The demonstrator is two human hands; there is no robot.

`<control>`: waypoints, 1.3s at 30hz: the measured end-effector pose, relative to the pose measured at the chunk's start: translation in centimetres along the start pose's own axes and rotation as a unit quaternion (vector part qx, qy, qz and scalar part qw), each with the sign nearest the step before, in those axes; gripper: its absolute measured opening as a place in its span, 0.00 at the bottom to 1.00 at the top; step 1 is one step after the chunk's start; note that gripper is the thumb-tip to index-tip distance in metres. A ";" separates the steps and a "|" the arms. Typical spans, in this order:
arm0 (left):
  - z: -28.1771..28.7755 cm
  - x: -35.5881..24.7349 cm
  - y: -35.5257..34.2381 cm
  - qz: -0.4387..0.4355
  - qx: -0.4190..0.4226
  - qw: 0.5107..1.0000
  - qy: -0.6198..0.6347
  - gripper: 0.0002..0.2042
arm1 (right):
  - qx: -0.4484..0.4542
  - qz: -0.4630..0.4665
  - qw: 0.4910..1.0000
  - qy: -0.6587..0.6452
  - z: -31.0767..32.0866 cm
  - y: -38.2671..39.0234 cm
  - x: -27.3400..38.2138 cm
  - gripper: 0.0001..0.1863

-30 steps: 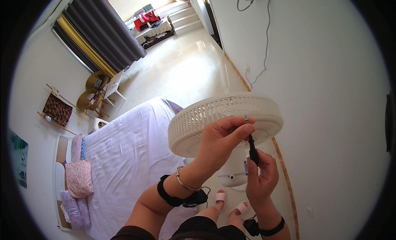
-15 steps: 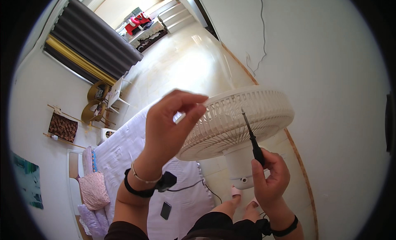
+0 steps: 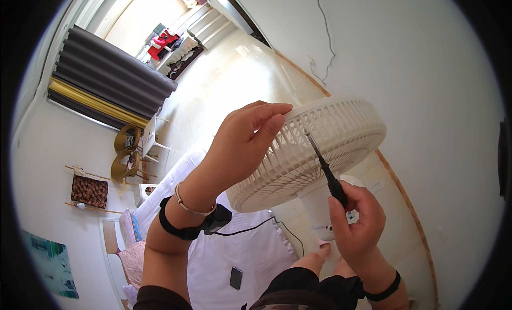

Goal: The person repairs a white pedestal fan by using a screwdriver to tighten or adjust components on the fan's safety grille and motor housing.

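A white fan head (image 3: 352, 129) with a ribbed grille fills the middle, on a white stand (image 3: 312, 200). My left hand (image 3: 248, 142) is on the upper left of the grille's rim, fingertips bent over it and thumb against it. My right hand (image 3: 357, 219), lower right, is closed round the handle of a black screwdriver (image 3: 333, 184), its metal shaft pointing up to the grille's side, with something small at the tip; I cannot tell whether it touches the grille. A black cable (image 3: 248, 229) runs below my left wrist.
A bed with a pale lilac sheet (image 3: 213, 262) bears a dark phone (image 3: 236, 278) and pillows (image 3: 130, 256). Two wicker chairs (image 3: 122, 163) and a white table (image 3: 150, 139) stand left, by dark curtains (image 3: 112, 70). A white wall (image 3: 437, 123) is at right; steps (image 3: 213, 25) are behind.
My left hand has left the screwdriver's tip and moved up onto the grille's rim. The screwdriver stays in my right hand, now more tilted. The view has turned and the fan sits higher in it.
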State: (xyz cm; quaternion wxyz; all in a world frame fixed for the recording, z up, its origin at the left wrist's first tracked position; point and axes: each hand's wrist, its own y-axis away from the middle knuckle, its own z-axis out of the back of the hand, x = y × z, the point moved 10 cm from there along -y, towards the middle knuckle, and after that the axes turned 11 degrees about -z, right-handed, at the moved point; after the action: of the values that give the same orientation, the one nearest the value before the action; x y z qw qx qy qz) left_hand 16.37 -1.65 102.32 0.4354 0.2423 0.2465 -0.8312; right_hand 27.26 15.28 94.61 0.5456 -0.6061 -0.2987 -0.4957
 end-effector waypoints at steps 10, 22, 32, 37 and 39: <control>-0.2 -0.6 -0.1 0.002 0.022 0.999 0.034 0.14 | -0.004 0.009 0.999 0.038 -0.2 -0.3 1.5 0.14; -0.3 -0.5 0.5 -0.013 0.018 0.999 0.035 0.14 | -0.025 0.034 0.995 0.089 -0.2 -0.4 3.3 0.15; -0.5 -1.2 0.5 -0.025 0.024 0.999 0.040 0.14 | -0.030 0.071 0.988 0.134 0.7 -1.3 5.6 0.15; -0.1 -0.9 0.6 -0.010 0.005 0.999 0.039 0.14 | -0.022 0.050 0.990 0.131 2.0 -0.1 5.2 0.16; 0.3 -1.2 0.9 0.009 -0.019 0.998 0.065 0.14 | -0.027 0.039 0.991 0.125 3.3 0.4 4.9 0.15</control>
State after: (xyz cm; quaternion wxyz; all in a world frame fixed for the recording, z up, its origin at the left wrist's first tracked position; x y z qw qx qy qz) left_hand 17.68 -1.56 103.12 0.4308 0.2897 0.2873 -0.8050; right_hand 30.11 17.49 99.26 0.5811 -0.5649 -0.1910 -0.5538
